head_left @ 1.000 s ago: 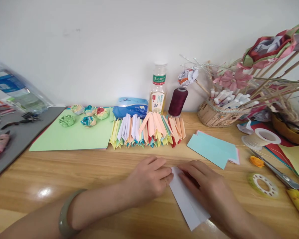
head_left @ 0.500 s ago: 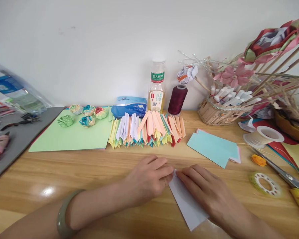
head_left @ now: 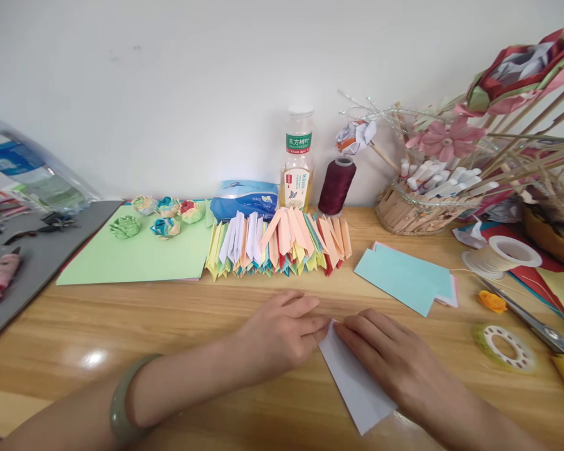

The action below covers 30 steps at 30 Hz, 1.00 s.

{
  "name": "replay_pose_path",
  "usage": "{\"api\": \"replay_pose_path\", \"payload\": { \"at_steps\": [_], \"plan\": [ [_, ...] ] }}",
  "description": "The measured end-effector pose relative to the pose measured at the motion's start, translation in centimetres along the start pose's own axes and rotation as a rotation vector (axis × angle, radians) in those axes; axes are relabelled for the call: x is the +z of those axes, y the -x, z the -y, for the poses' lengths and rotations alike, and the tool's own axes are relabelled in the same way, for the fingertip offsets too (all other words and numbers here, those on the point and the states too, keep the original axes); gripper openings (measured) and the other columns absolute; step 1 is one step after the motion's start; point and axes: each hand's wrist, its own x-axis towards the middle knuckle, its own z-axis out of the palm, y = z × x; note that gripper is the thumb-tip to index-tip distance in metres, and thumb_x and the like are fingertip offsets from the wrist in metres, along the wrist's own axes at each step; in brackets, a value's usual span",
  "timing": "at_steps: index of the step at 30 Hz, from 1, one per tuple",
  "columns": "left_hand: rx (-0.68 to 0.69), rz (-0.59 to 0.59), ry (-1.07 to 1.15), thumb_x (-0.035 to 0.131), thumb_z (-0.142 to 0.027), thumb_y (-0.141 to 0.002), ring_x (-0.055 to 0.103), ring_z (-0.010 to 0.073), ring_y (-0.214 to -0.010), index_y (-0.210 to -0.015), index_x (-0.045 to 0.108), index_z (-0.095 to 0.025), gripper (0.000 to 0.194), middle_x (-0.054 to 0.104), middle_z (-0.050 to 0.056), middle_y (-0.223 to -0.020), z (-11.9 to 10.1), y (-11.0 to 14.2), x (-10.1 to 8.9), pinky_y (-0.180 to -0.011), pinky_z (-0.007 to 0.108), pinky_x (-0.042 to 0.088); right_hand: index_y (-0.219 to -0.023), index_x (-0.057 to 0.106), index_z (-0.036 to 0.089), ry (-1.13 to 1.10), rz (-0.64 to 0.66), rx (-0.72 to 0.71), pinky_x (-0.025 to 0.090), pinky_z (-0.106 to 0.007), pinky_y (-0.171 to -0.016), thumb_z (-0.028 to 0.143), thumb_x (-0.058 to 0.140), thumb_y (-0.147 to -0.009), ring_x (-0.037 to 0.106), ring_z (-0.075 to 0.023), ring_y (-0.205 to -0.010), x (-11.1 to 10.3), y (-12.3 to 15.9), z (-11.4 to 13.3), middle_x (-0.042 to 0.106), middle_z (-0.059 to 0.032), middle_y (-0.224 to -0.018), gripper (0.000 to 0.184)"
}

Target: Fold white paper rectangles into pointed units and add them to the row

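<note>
A pale lilac sheet of paper [head_left: 352,385] lies slantwise on the table, with a straight edge along its left side. At its far corner, my left hand [head_left: 284,332] has its thumb and fingertips closed against the paper. From the right, my right hand [head_left: 390,357] presses its fingertips on the same end, its palm covering the sheet's right side. The fingertips partly hide the far corner. Beyond my hands stands a row of folded paper pieces [head_left: 282,244] in many colours. Light blue paper sheets [head_left: 404,279] lie to the right.
On the right are a tape roll [head_left: 504,348], scissors [head_left: 540,329], a white spool [head_left: 502,255] and a basket of markers [head_left: 418,210]. A bottle [head_left: 297,169], maroon thread cone [head_left: 337,186] and blue tissue pack [head_left: 245,199] stand behind. Paper flowers rest on green paper [head_left: 136,260].
My left hand's fingers have straightened slightly at the paper's far corner. My right hand stays nearly in place, and the view has shifted very slightly.
</note>
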Motion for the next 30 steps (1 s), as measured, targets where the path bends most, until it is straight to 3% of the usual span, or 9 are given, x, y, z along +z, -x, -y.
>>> {"api": "replay_pose_path", "payload": {
  "at_steps": [9, 14, 18, 22, 25, 28, 30],
  "plan": [
    [0.021, 0.006, -0.017, 0.048, -0.011, -0.092, 0.055, 0.0191, -0.093, -0.097, 0.066, -0.01, 0.019, 0.069, 0.002, -0.1, 0.0, 0.0, 0.0, -0.084, 0.034, 0.044, -0.102, 0.058, 0.011, -0.037, 0.051, 0.073, 0.049, -0.032, -0.062, 0.01, 0.028, -0.093, 0.052, -0.0188, -0.072, 0.2, 0.4, -0.2, 0.057, -0.0082, -0.081, 0.032],
    [0.008, 0.025, -0.012, 0.048, -0.012, -0.092, 0.057, 0.0192, -0.093, -0.095, 0.066, -0.012, 0.018, 0.069, 0.003, -0.103, 0.0, 0.0, -0.1, -0.081, 0.033, 0.044, -0.099, 0.061, 0.012, -0.07, 0.083, -0.02, 0.047, -0.036, -0.066, 0.009, 0.029, -0.092, 0.054, -0.0208, -0.077, -0.5, 0.5, -1.1, 0.061, -0.0102, -0.085, 0.032],
    [0.001, 0.003, 0.023, 0.048, -0.012, -0.092, 0.057, 0.019, -0.092, -0.092, 0.067, -0.012, 0.019, 0.069, 0.003, -0.103, 0.1, 0.0, -0.1, -0.078, 0.033, 0.045, -0.093, 0.062, 0.015, -0.166, 0.113, -0.043, 0.043, -0.035, -0.061, 0.007, 0.03, -0.091, 0.053, -0.019, -0.071, -1.5, 1.0, -2.4, 0.061, -0.0066, -0.077, 0.032],
    [-0.005, -0.017, 0.046, 0.048, -0.01, -0.092, 0.057, 0.018, -0.094, -0.094, 0.066, -0.012, 0.019, 0.069, 0.004, -0.104, 0.2, 0.3, 0.1, -0.077, 0.032, 0.046, -0.075, 0.059, 0.021, -0.32, 0.198, 0.077, 0.04, -0.03, -0.055, 0.006, 0.038, -0.084, 0.052, -0.0168, -0.067, -2.7, 1.4, -3.0, 0.057, -0.0039, -0.075, 0.027],
    [-0.01, -0.022, 0.051, 0.049, -0.011, -0.092, 0.056, 0.0178, -0.095, -0.097, 0.066, -0.013, 0.018, 0.068, 0.004, -0.106, 0.4, 0.4, 0.3, -0.077, 0.032, 0.047, -0.084, 0.058, 0.024, -0.44, 0.29, 0.181, 0.045, -0.028, -0.059, 0.007, 0.048, -0.077, 0.056, -0.0161, -0.076, -3.4, 1.3, -2.7, 0.057, -0.0034, -0.09, 0.021],
    [-0.032, -0.07, 0.038, 0.05, -0.013, -0.091, 0.055, 0.0183, -0.096, -0.098, 0.064, -0.011, 0.016, 0.066, 0.006, -0.11, 0.6, 0.2, 0.2, -0.077, 0.032, 0.048, -0.083, 0.057, 0.024, -0.513, 0.348, 0.17, 0.046, -0.025, -0.062, 0.008, 0.049, -0.08, 0.056, -0.0141, -0.077, -3.1, 0.9, -1.9, 0.057, -0.0027, -0.09, 0.018],
    [-0.061, -0.156, 0.033, 0.052, -0.012, -0.09, 0.056, 0.018, -0.092, -0.099, 0.063, -0.01, 0.015, 0.067, 0.007, -0.107, 0.5, 0.1, -0.1, -0.076, 0.032, 0.049, -0.077, 0.057, 0.022, -0.466, 0.303, 0.144, 0.044, -0.025, -0.06, 0.011, 0.046, -0.085, 0.055, -0.0135, -0.072, -2.4, 0.8, -1.4, 0.057, -0.0025, -0.084, 0.018]
  ]
}}
